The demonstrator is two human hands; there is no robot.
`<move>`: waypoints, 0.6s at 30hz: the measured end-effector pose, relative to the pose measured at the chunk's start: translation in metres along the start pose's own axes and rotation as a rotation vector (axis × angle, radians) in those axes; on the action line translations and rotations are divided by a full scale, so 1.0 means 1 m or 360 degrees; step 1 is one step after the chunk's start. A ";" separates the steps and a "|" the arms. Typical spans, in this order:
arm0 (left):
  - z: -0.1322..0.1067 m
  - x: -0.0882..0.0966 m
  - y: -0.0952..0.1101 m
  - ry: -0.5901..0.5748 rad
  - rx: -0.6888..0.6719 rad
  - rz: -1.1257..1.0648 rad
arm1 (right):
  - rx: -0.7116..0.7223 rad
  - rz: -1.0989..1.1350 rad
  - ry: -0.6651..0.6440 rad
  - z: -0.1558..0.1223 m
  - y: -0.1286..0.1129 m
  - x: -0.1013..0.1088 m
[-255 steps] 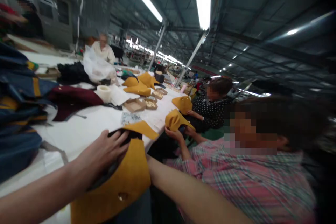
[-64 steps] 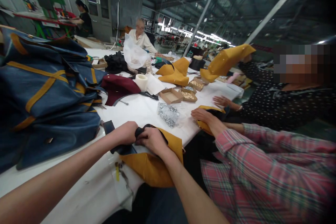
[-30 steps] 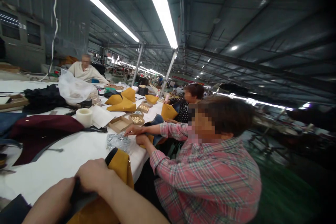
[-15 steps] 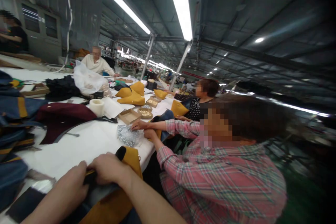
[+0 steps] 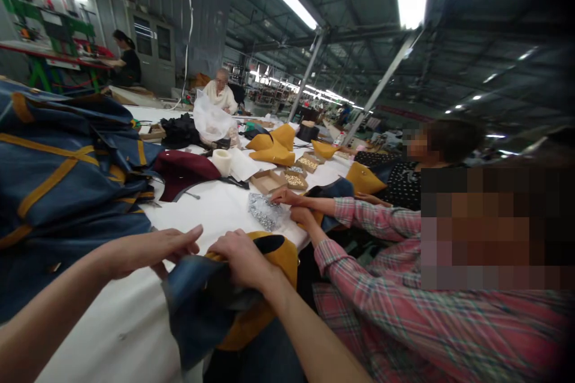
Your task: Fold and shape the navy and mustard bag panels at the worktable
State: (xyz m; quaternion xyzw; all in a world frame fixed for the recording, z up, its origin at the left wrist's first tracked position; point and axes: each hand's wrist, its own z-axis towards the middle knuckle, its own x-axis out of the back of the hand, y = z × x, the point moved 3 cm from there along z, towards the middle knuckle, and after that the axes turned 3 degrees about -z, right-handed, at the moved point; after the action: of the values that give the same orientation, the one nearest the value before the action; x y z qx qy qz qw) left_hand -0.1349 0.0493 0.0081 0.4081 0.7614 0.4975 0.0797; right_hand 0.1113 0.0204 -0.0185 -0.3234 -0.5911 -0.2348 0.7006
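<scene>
A blue-and-mustard bag piece (image 5: 197, 305) sits at the near edge of the table, its flap folded up and its dark inside partly showing. My right hand (image 5: 242, 257) is closed over the top edge of this piece, with the fingertips hidden behind it. Just to its left, my left hand (image 5: 153, 248) has its fingers stretched out, close by the blue side; whether the lower fingers touch it I cannot tell. Beyond my hands lies a clear plastic bag of small silvery metal parts (image 5: 266, 210), which a co-worker's hands reach.
Blue bags with mustard straps (image 5: 58, 173) are heaped on the left. Farther back are a maroon piece (image 5: 186, 170), a tape roll (image 5: 221, 163), cardboard boxes (image 5: 268, 182) with brass-coloured parts in some, and mustard pieces (image 5: 274, 146). A co-worker in a plaid shirt (image 5: 372, 275) sits close on the right.
My view has swung left, bringing the heap of blue bags into sight. My left hand has let go of the piece and opened; my right hand still holds it.
</scene>
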 end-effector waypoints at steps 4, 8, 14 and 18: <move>-0.004 -0.009 -0.010 -0.0101 -0.0247 -0.0162 | -0.0039 0.0107 0.0198 -0.020 0.000 0.021; -0.015 -0.056 -0.001 0.0018 -0.0517 -0.0061 | -0.0155 0.0109 0.0424 -0.045 0.002 0.029; -0.031 -0.120 0.025 0.0431 -0.0890 0.0113 | -0.0181 0.0194 0.0665 -0.086 -0.013 0.036; -0.035 -0.150 0.026 0.0671 -0.1134 0.0351 | -0.0018 0.0100 0.0940 -0.108 -0.020 0.038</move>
State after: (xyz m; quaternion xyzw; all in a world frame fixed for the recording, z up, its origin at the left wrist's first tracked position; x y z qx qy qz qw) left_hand -0.0411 -0.0750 0.0042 0.3234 0.4935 0.8074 0.0046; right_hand 0.1777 -0.0705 0.0126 -0.2631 -0.3499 -0.3002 0.8475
